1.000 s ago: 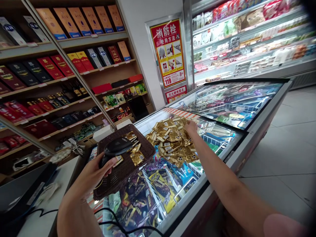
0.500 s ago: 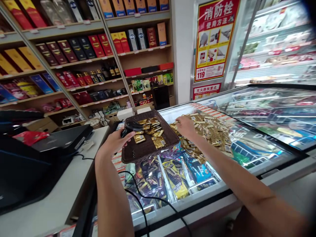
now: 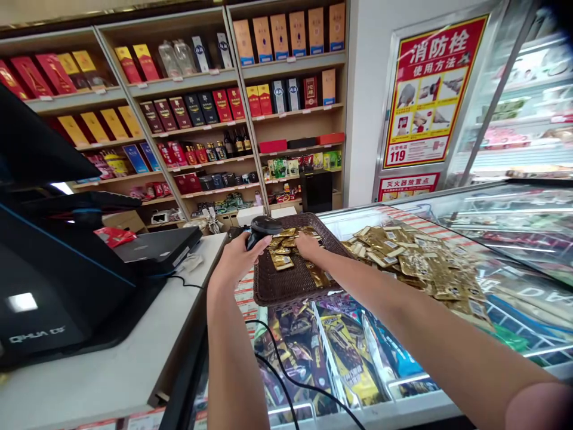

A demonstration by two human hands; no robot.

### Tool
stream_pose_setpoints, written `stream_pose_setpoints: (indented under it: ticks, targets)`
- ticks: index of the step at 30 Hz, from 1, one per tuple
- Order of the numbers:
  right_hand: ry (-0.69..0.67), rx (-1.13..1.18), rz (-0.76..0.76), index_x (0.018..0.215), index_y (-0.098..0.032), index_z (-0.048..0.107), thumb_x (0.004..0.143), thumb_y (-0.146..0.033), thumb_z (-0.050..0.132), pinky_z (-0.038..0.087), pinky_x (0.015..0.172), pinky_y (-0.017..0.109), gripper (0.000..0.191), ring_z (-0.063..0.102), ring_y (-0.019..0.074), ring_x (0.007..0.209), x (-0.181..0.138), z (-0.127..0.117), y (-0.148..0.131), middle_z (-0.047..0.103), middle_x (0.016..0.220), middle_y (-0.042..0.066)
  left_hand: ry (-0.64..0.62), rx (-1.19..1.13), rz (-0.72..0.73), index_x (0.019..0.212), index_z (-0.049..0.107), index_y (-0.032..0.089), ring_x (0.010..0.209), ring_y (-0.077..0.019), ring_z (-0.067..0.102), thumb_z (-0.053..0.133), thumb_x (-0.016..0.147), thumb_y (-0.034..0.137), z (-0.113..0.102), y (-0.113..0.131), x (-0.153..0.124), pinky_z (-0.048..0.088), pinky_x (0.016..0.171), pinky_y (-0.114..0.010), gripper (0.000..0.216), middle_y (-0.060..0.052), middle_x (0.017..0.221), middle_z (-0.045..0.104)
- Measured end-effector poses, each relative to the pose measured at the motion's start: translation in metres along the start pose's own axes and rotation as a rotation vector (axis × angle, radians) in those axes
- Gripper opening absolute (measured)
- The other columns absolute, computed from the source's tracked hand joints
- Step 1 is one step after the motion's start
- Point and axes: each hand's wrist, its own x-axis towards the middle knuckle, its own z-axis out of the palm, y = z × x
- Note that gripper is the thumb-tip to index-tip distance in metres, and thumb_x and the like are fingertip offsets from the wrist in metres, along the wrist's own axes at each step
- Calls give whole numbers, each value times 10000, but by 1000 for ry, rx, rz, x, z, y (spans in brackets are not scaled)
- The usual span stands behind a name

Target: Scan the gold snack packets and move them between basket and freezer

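Closing around the scanner (image 3: 265,225), the left hand (image 3: 237,257) holds its head toward the right hand (image 3: 310,246), whose bent fingers are nearest the gold packets (image 3: 282,263) in the basket (image 3: 286,291); whether they pinch one, I cannot tell. The pile (image 3: 421,263) lies rightward. The sign (image 3: 436,89) reads 消防栓使用方法, 119; packet print is illegible.

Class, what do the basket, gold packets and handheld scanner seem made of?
Basket: matt brown, perhaps woven plastic or wicker, from its mesh.
Gold packets: probably foil or metallised film, given their metallic shine.
Handheld scanner: likely smooth black plastic, from its soft highlights.
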Motion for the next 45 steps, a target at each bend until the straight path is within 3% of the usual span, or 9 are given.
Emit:
stream_pose_setpoints:
  ticks: [4,8,11,14,19,26,36,41,45]
  targets:
    - [50,85,-29,1059,-109,659,838,-16,486,462,799,271,296,656,223,947,-6,-17,16,704,1018,141,-9,5,-7,878,606,214,619,-183,600,571,733,708,3,6,-1,385,522,-234,516,-17,725,651]
    - [140,205,-126,965,-166,653,836,-58,504,476,784,248,225,658,178,893,-43,-42,46,719,961,58,-45,-13,22,885,613,216,624,-187,599,585,722,710,8,11,-1,376,514,-236,521,-20,726,656]
    - [427,330,-285,898,-173,638,783,-47,537,507,838,314,198,660,207,944,-89,-50,79,707,1014,79,-88,-81,88,879,608,206,615,-169,562,597,731,692,12,19,-3,372,520,-228,509,-7,681,614]
    - [732,321,-384,910,-197,619,833,-68,498,509,932,377,193,638,221,1077,-132,-48,111,683,1134,101,-159,-173,141,846,590,192,584,-140,506,603,750,660,16,32,-9,355,515,-221,478,5,657,571]
    - [1001,282,-269,963,-211,597,850,-74,502,559,897,397,202,657,216,1067,-164,-39,140,688,1133,107,-290,-211,202,792,559,188,546,-105,440,572,808,612,30,50,-15,338,519,-211,424,21,625,538]
    - [1038,247,-314,981,-197,574,862,-45,503,593,848,357,206,664,211,1065,-167,-39,149,679,1132,135,-387,-182,156,824,526,203,555,-108,441,603,782,612,52,57,-7,359,544,-221,419,35,654,538]
    - [997,297,-355,1002,-192,558,866,-45,496,588,851,364,210,656,216,1086,-169,-33,141,673,1144,151,-420,-78,167,780,515,217,564,-121,419,575,806,587,57,64,-8,347,546,-226,375,47,593,487]
    - [1001,267,-333,986,-192,568,866,-54,499,583,844,343,195,661,205,1060,-168,-29,143,675,1142,138,-425,-74,183,774,509,216,560,-123,432,572,799,606,58,61,-7,336,524,-228,395,41,613,492]
    - [907,289,-219,976,-201,581,851,-68,499,559,884,364,200,633,216,1104,-165,-30,148,660,1165,124,-425,-90,169,792,542,202,566,-127,453,576,782,638,58,61,-6,359,539,-236,438,17,654,541]
